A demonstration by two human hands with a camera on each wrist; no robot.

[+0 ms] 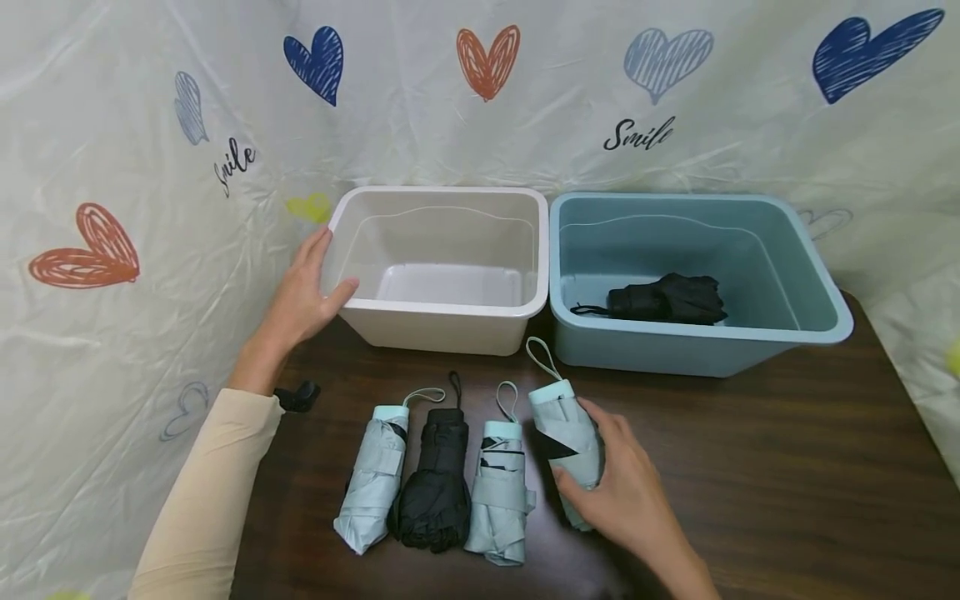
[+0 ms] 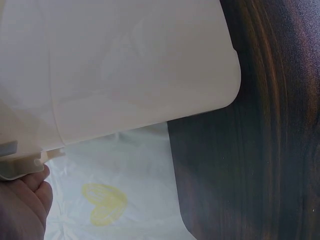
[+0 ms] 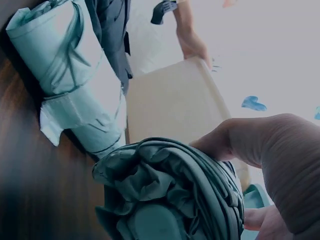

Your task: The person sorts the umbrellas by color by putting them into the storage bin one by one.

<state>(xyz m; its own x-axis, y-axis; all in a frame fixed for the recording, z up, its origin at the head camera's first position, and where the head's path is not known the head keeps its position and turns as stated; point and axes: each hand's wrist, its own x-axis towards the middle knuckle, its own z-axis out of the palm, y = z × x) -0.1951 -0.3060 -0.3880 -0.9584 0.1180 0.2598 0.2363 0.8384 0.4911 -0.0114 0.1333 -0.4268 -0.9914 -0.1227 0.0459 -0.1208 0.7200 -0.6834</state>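
My right hand [image 1: 626, 487] grips a folded pale-blue umbrella [image 1: 562, 450], thumb on its near side and fingers along its right. The umbrella's cap and wrist loop point towards the bins; its gathered lower end [image 3: 150, 200] faces the camera in the right wrist view. At the left, my left hand [image 1: 300, 292] rests against the left rim of a white bin [image 1: 438, 310], fingers along its side and thumb at the front corner. Left of the gripped umbrella lie another pale-blue umbrella [image 1: 498, 500], a black umbrella [image 1: 431, 492] and a further pale-blue umbrella [image 1: 372, 483].
Right of the white bin, close beside it, stands a blue bin [image 1: 637, 350] with a black umbrella [image 1: 667, 298] inside. Both are on a dark wooden table [image 1: 810, 467]. A pale sheet [image 1: 420, 125] printed with hearts hangs behind them.
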